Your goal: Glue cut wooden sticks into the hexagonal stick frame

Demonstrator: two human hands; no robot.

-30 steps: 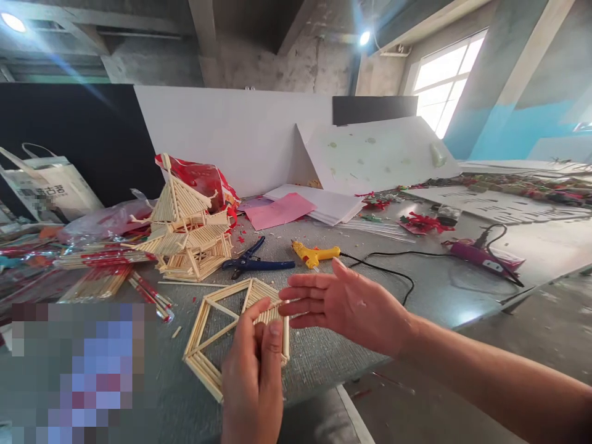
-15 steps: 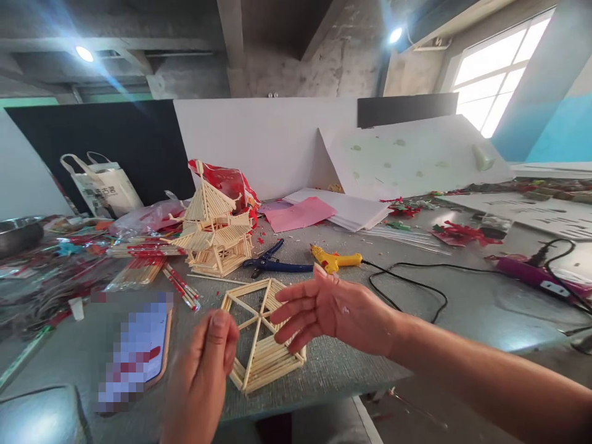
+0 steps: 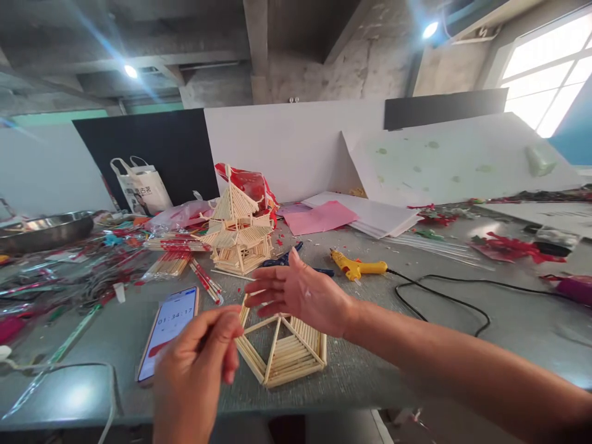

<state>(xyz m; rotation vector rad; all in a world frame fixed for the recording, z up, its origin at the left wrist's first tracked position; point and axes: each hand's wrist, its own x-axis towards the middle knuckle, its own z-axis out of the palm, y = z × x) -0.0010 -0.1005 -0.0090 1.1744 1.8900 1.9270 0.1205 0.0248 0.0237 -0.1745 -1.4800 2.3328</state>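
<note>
My right hand [image 3: 309, 296] is over the far part of a hexagonal frame of pale wooden sticks [image 3: 296, 361], its fingers stretched out and palm facing left. It holds nothing and hides some of the frame. To the left is my left hand [image 3: 198, 357], thumb and index finger pinched together beside the frame's left edge. Whatever may be in that pinch is too small to make out. The frame lies on the table with spokes meeting at its centre, and its front section is filled with parallel sticks.
Behind stand a stick pagoda model [image 3: 238, 237] and blue-handled cutters [image 3: 326, 272], partly hidden. A yellow glue gun [image 3: 367, 267] trails a black cord. A phone [image 3: 173, 320] lies left, near stick bundles [image 3: 169, 265]. Pink paper [image 3: 319, 218] lies at the back.
The view has turned left, so things appear further right. My right hand has moved left over the frame, towards my left hand. My left hand's thumb and index finger now show in a pinch.
</note>
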